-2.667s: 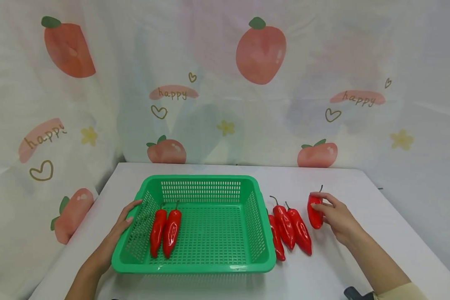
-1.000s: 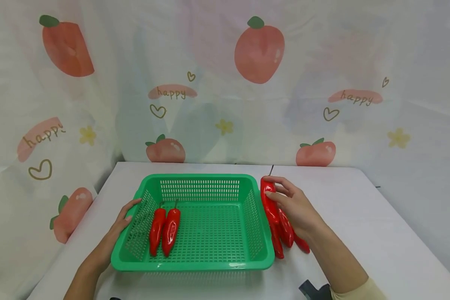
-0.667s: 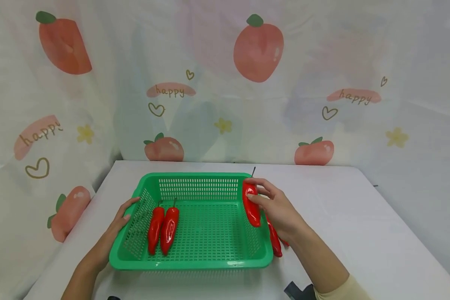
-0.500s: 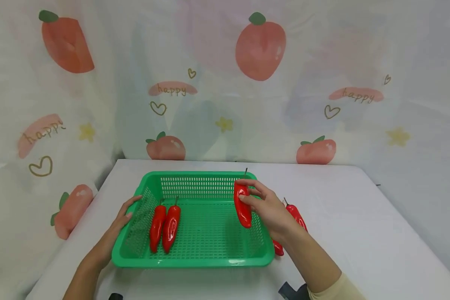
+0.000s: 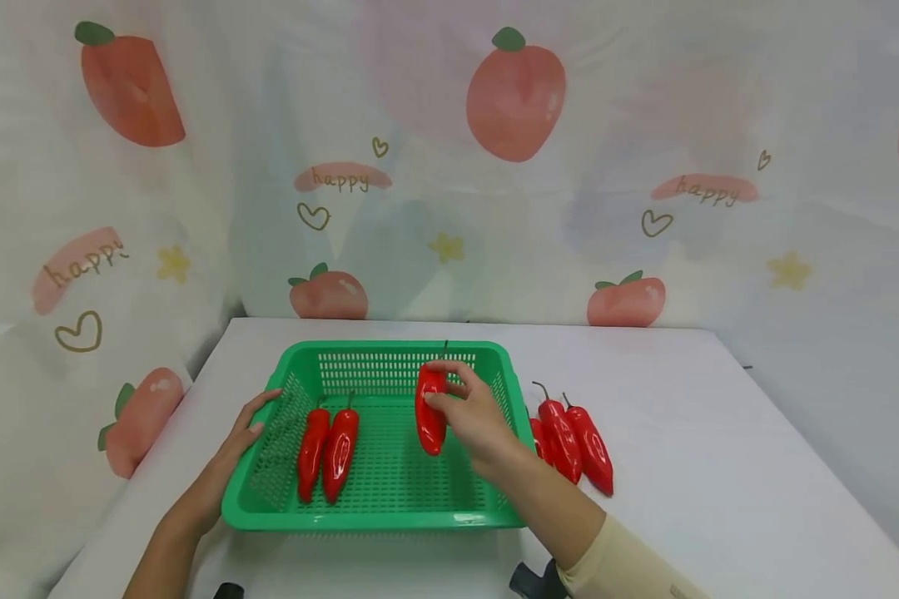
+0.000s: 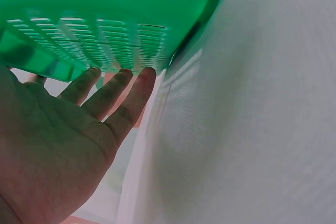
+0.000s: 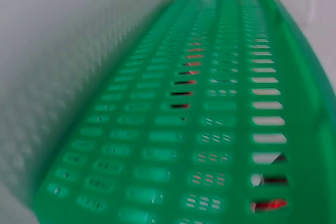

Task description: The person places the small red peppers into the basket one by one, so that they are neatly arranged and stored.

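My right hand (image 5: 474, 409) pinches a red chili pepper (image 5: 430, 409) by its upper part, stem up, over the right half of a green plastic basket (image 5: 389, 521). Two more red peppers (image 5: 340, 449) lie side by side on the left of the basket floor. My left hand (image 5: 228, 462) rests against the basket's left side. Its fingers (image 6: 123, 111) are fairly straight in the left wrist view, tips right at the slotted wall. The right wrist view is filled by the basket's slotted wall (image 7: 220, 103); the pinched pepper's grip does not show there.
On the white table (image 5: 689, 466), just right of the basket, lie three red peppers (image 5: 590, 449) close together, one partly hidden by the basket rim. A patterned curtain (image 5: 434, 166) hangs behind the table and along its sides.
My right hand picked up a pepper from the table on the right and carried it left, past the basket's right rim, to over the basket. The left hand stays at the basket's side.
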`<move>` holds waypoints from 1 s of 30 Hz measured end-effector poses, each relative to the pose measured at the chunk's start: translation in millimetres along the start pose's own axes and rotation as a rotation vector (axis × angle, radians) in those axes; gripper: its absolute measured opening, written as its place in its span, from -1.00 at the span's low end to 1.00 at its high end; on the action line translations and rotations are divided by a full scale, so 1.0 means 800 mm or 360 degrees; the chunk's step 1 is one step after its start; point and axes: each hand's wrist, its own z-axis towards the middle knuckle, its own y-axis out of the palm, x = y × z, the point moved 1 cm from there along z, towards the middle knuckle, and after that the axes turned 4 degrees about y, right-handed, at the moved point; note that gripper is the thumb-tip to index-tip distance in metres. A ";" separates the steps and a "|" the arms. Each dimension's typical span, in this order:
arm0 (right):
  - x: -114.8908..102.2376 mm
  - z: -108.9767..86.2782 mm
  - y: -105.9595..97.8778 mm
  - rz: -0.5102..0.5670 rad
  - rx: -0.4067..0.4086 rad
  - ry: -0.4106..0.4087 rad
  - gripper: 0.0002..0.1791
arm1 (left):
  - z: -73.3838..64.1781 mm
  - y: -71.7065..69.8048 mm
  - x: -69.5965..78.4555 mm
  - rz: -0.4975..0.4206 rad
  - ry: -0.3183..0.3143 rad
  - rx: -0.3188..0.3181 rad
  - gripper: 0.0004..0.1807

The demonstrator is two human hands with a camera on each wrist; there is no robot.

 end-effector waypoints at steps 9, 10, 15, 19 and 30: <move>0.001 0.016 0.046 -0.0047 -0.0047 0.0016 -0.55 | -0.001 -0.003 -0.002 -0.0006 0.0006 0.0003 -0.39; 0.002 0.017 0.048 -0.0065 -0.0049 0.0022 -0.56 | -0.001 -0.003 -0.002 -0.0004 0.0003 0.0002 -0.39; 0.011 0.023 0.053 -0.0129 -0.0099 0.0027 -0.56 | 0.001 -0.001 -0.003 -0.0002 0.0005 -0.0010 -0.39; 0.017 0.029 0.056 -0.0155 -0.0154 0.0002 -0.56 | 0.002 0.000 -0.002 0.0000 0.0007 -0.0021 -0.39; 0.037 0.038 0.066 -0.0257 -0.0241 0.0057 -0.55 | 0.007 0.000 -0.003 -0.0055 0.0118 -0.0047 -0.40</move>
